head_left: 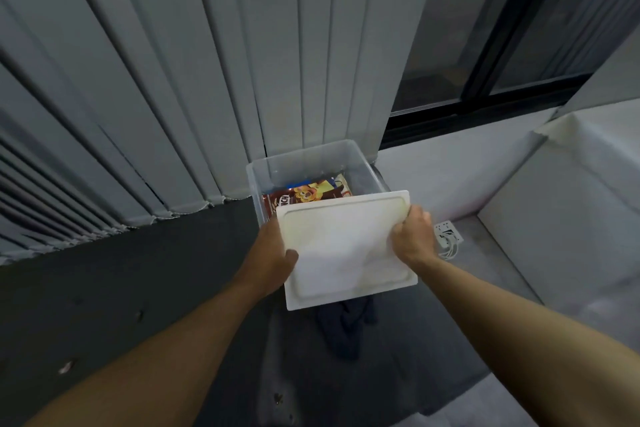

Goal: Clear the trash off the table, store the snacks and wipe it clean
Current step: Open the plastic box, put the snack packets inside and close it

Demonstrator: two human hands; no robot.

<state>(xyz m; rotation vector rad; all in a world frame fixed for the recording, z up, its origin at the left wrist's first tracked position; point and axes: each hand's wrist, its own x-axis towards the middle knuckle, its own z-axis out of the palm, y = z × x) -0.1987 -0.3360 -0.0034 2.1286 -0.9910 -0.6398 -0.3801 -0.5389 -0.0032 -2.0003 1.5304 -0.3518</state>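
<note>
A clear plastic storage box (313, 158) stands on the dark floor against the grey curtain. Inside it lie snack packets (304, 196), one brown with a cartoon figure. A white lid (343, 250) hovers tilted over the box's near half, hiding most of the contents. My left hand (273, 253) grips the lid's left edge, thumb on top. My right hand (412, 236) grips its right edge, fingers curled round the rim.
A dark blue cloth (346, 326) lies crumpled on the floor just below the lid. A white power strip with cable (448, 236) sits to the right by a white ledge (554, 218). Grey curtains (173, 80) hang behind; a dark window (485, 45) is at upper right.
</note>
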